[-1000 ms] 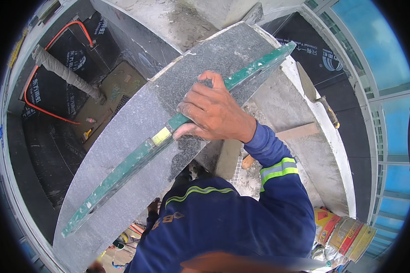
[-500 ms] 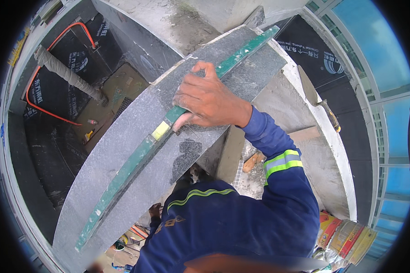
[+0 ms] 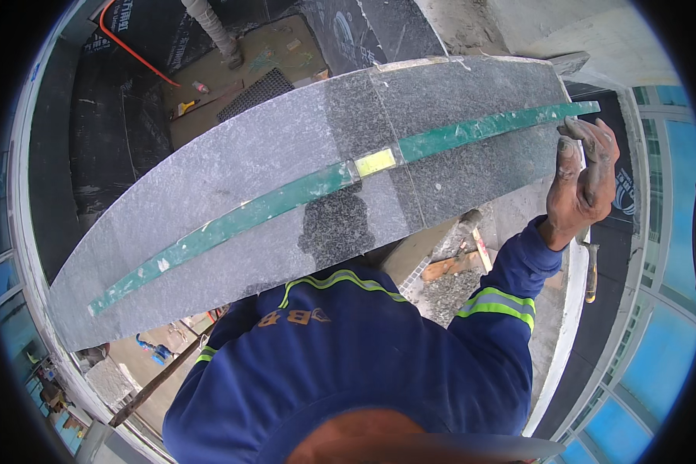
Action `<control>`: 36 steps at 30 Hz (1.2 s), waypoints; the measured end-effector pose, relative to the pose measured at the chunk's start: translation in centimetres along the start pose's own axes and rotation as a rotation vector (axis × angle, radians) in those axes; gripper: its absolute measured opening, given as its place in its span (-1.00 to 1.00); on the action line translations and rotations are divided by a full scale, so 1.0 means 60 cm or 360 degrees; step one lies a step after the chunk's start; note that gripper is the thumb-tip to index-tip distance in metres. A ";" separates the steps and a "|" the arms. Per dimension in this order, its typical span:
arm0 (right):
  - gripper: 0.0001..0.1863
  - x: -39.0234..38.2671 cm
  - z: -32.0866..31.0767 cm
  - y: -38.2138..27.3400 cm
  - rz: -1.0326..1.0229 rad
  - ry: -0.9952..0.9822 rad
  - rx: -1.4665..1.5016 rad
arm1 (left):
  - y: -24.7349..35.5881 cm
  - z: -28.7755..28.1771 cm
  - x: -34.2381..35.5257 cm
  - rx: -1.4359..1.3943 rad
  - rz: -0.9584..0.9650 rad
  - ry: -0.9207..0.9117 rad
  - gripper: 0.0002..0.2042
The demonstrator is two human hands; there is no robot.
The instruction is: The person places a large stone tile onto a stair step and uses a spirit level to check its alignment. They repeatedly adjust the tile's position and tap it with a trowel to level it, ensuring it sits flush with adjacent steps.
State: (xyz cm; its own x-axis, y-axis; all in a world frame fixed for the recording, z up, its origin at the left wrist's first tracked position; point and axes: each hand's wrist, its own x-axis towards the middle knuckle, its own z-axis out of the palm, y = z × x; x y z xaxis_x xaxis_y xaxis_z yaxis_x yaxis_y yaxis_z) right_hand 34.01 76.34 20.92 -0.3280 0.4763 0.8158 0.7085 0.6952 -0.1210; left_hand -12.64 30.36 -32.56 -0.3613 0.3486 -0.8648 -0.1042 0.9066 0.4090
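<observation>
A long green spirit level (image 3: 286, 191) with a yellow vial window lies flat across grey stone slabs (image 3: 185, 170). The slabs form a curved-edged top with a seam, and a dark damp-looking patch shows near the middle. At the level's right end, my right hand (image 3: 586, 176) is raised with bent fingers apart. Its fingertips are close to the level's lower edge; whether they touch it I cannot tell. Grey dust coats the fingers. My left arm (image 3: 209, 348) is at the lower left beside the slab, its hand hidden.
A recess lined with black sheet (image 3: 124, 116) holds a wrapped pipe (image 3: 213, 31) and orange hose (image 3: 127, 54). A yellow-handled tool (image 3: 591, 274) lies right of my forearm. Below the slab are wood pieces (image 3: 450, 265), a wooden stick (image 3: 158, 383) and a blue tool (image 3: 158, 352).
My right hand has let go of the level's middle and moved right to its far end. The view has turned, so the slab and level now run more crosswise.
</observation>
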 end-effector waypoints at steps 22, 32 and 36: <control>-0.59 -0.012 0.019 -0.005 0.0014 -0.0358 0.0108 | 0.002 0.016 -0.019 -0.0019 -0.0030 0.0018 -0.77; -0.66 -0.019 0.127 -0.075 -0.0340 -0.0574 0.0497 | 0.071 0.010 0.054 0.0011 0.0023 -0.0103 -0.77; -0.69 -0.022 0.141 -0.161 -0.0423 -0.0594 0.0510 | 0.101 0.001 0.072 0.0053 0.0041 -0.0116 -0.77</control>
State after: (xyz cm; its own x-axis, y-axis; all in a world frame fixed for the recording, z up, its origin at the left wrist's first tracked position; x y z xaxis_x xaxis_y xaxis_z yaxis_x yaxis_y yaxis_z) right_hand 22.32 73.57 16.22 -0.7098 0.3799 0.5932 0.3648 0.9186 -0.1517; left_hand -14.80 37.40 -33.83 -0.2947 0.3873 -0.8736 -0.0646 0.9040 0.4226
